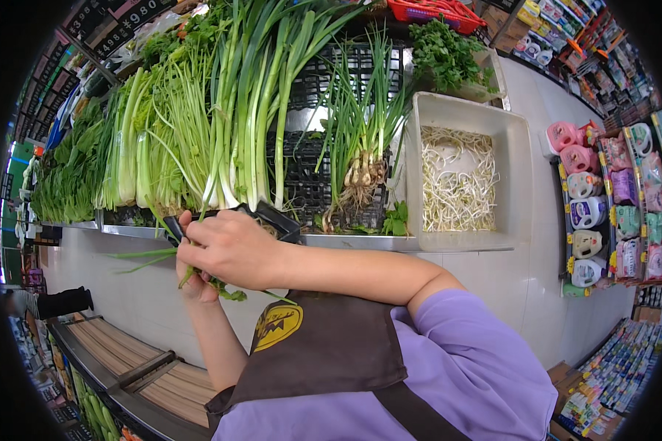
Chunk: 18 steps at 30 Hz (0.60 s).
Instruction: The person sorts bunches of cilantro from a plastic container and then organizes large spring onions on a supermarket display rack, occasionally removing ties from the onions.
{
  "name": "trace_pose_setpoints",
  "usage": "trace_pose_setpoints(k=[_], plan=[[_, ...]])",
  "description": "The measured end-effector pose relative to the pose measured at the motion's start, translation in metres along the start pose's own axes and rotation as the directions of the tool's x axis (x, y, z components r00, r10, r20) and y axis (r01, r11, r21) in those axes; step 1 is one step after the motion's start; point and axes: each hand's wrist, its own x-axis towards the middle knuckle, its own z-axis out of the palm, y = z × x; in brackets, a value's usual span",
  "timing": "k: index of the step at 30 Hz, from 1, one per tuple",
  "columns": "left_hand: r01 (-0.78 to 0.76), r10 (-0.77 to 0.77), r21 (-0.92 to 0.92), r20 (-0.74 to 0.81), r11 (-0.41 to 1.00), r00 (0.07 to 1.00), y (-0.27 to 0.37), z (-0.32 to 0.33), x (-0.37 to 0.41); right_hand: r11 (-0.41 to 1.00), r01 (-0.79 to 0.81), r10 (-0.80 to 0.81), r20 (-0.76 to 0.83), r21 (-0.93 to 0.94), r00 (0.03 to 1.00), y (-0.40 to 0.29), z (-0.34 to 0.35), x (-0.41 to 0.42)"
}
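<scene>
In front of my chest, my left hand [199, 289] is closed around a few loose green stems and leaves [229, 292]. My right hand [234, 248] reaches across from the right and overlaps it, its fingers curled on the same greens. Thin stalks [146, 254] stick out to the left of both hands. A black plastic piece [278, 219] shows just behind my right hand; its full shape is hidden. Beyond the hands lie leeks [254, 121] and celery [179, 121]. Spring onions [364, 154] with roots rest on black crates [303, 182].
A metal edge [358, 241] runs along the front of the vegetable stand. At right stands a plastic bin [513, 182] of bean sprouts [458, 187], with leafy herbs [447, 55] behind it. A slatted display [116, 353] is at lower left, near another person [60, 303].
</scene>
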Motion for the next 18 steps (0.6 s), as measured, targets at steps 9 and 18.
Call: trace_pose_setpoints(k=[9, 18], plan=[[0.103, -0.074, -0.125, 0.218, 0.987, 0.973, -0.004, -0.051, 0.007, 0.996, 0.018, -0.017, -0.007, 0.092, 1.0, -0.022, 0.012, -0.011], [-0.138, 0.313, -0.477, 0.308, 0.868, 0.898, 0.078, -0.068, -0.007, 0.723, -0.655, 0.649, 0.11, 0.218, 0.753, 0.036, 0.01, -0.118]])
